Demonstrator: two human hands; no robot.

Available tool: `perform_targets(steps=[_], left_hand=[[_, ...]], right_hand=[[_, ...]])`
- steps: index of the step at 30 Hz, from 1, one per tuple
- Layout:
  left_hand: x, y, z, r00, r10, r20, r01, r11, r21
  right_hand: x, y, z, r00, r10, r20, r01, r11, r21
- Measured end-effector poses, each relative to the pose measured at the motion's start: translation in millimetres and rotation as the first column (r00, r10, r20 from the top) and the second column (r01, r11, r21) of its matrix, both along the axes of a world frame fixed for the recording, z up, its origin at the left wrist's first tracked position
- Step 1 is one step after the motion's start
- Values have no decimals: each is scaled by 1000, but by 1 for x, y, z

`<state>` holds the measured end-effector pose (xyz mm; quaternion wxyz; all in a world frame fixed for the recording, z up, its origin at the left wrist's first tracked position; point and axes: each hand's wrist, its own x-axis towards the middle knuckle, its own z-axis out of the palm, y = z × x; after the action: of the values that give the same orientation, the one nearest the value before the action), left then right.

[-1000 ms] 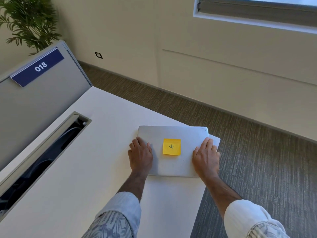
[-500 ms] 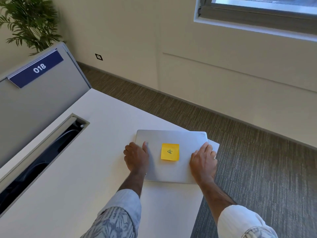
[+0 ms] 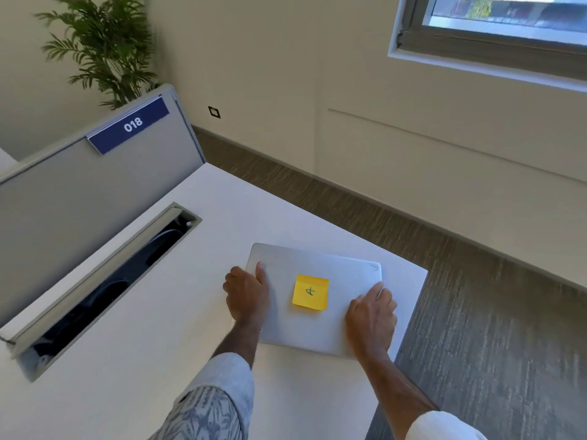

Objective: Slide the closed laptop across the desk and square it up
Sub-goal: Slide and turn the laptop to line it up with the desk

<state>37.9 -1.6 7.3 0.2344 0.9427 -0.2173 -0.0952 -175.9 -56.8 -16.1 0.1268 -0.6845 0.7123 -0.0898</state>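
A closed silver laptop (image 3: 336, 271) lies flat near the right corner of the white desk (image 3: 158, 328), slightly skewed to the desk's edges. A yellow sticky note (image 3: 310, 292) is stuck on the middle of its lid. My left hand (image 3: 247, 295) grips the laptop's left edge, thumb on the lid and fingers curled down the side. At the right front part my right hand (image 3: 371, 317) presses on the lid, fingers reaching toward the right edge. Both sleeves are rolled at the forearm.
A long open cable tray (image 3: 104, 281) is cut into the desk on the left. Behind it stands a grey partition (image 3: 79, 192) with a blue "018" label (image 3: 130, 124). The desk's right edge (image 3: 409, 319) drops to carpet. A plant (image 3: 101, 46) stands at the back left.
The laptop has slid left, away from the desk's right corner, and turned a little. My left hand went from flat on the lid to gripping the left edge.
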Motion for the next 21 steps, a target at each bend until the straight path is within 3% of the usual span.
perform_targets(steps=[9, 21], left_hand=[[21, 98, 15, 993, 116, 2, -116, 993, 3], [63, 265, 15, 930, 367, -15, -367, 930, -13]], right_hand=[[31, 73, 10, 995, 102, -10, -102, 995, -6], [99, 192, 9, 935, 354, -29, -354, 935, 17]])
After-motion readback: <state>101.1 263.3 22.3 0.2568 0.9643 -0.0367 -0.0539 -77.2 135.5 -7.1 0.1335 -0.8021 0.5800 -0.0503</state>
